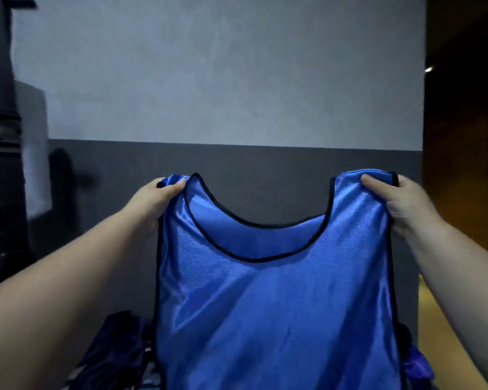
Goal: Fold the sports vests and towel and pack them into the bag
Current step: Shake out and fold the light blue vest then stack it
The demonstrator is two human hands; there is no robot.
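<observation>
**Blue vest held up by both straps, ready for its first fold**

We have the blue sports vest [265, 305] hanging in the air at the middle of the view. Its black-edged neckline sags between the two shoulder straps, and its hem runs out of the bottom of the picture. Our left hand [158, 198] pinches the left strap with the thumb over the cloth, and our right hand [400, 201] curls round the right strap. Each grip is clamped on the vest and holds nothing else.

We judge this to be the squaring-up before the fold. To do it well, we should keep the straps level and the pull even so the side edges hang straight. Then we can bring strap to strap, matching the black trim. The cloth looks shiny and probably slippery, so each crease may need pressing flat.

Low on the left lies bunched dark purple cloth [116, 344], and we cannot tell whether it is a vest or the bag. A scrap of blue cloth [419, 361] shows low on the right. Behind is a grey wall [237, 80], pale above and darker below
</observation>
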